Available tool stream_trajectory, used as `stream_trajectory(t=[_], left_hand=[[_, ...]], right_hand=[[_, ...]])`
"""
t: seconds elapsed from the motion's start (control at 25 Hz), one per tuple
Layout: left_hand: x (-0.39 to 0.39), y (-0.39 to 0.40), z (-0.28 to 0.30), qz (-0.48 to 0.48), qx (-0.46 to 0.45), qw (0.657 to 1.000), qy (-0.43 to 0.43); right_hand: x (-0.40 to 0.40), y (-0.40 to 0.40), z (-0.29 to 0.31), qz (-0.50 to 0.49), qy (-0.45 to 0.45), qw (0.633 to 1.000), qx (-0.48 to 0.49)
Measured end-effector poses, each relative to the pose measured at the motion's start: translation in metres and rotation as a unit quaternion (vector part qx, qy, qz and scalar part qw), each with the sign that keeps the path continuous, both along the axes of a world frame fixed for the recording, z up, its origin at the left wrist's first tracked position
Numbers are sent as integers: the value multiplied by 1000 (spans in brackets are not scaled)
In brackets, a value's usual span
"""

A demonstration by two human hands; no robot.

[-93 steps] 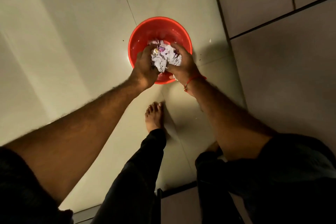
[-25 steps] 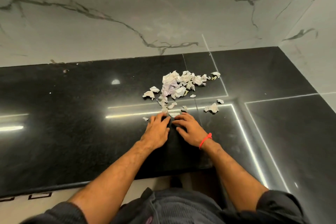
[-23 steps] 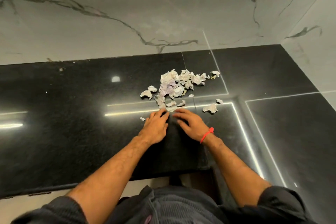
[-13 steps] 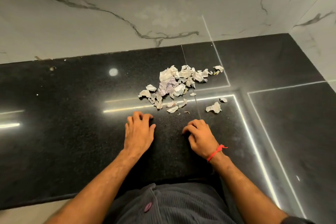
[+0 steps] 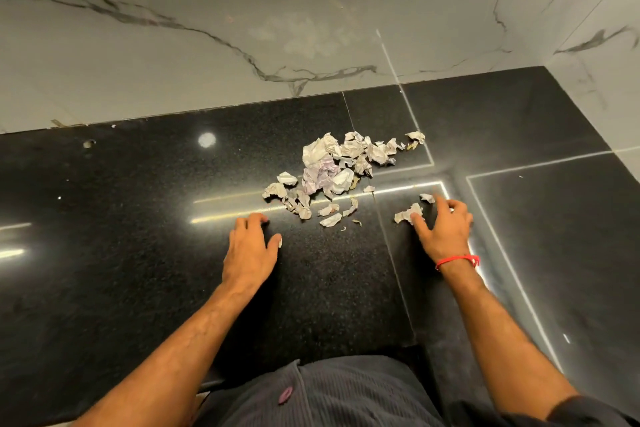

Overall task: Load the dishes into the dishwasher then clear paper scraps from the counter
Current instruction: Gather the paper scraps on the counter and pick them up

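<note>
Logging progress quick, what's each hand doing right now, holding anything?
Left hand: open, flat on the counter, holding nothing.
Right hand: open, fingers spread, touching a paper scrap, not gripping it.

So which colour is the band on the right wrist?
Red; the wrist band shows clearly in the head view.

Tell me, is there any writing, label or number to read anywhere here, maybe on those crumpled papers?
None can be read.
Paper scraps: faint grey and purple print shows on some, too small and crumpled to read.
Counter: no marks, only light reflections.
Wall: veining, no text.
Red wristband: plain.
Shirt button: no lettering visible.
</note>
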State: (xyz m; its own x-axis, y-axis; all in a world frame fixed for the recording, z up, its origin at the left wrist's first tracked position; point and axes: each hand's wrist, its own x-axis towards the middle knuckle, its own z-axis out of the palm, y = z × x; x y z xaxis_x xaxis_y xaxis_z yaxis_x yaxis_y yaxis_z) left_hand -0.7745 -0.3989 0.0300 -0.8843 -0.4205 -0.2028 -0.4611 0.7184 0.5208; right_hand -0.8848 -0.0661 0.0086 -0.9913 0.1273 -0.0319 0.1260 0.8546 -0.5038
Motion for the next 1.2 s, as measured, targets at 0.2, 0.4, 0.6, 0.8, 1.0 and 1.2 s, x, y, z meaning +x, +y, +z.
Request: stream_trajectory(t=[0.2, 0.4, 0.6, 0.8, 1.0, 1.2], left_hand=[[-32, 40, 5, -43, 112, 992, 32], [-48, 34, 11, -3, 87, 990, 107], [-57, 15, -1, -14, 81, 996, 28], [-64, 16, -2, -18, 60, 998, -6], [-73, 9, 0, 31, 53, 998, 30], [-82, 3, 11, -51, 47, 997, -43]], right_hand=[[9, -67, 0, 132, -14, 982, -134], [-40, -55, 23, 63, 14, 960, -272], [-129, -20, 24, 122, 13, 984, -127], [-164, -45, -4, 188, -31, 981, -22], [-122, -109, 0, 300, -15, 952, -60], [-61, -148, -6, 344, -12, 931, -123]])
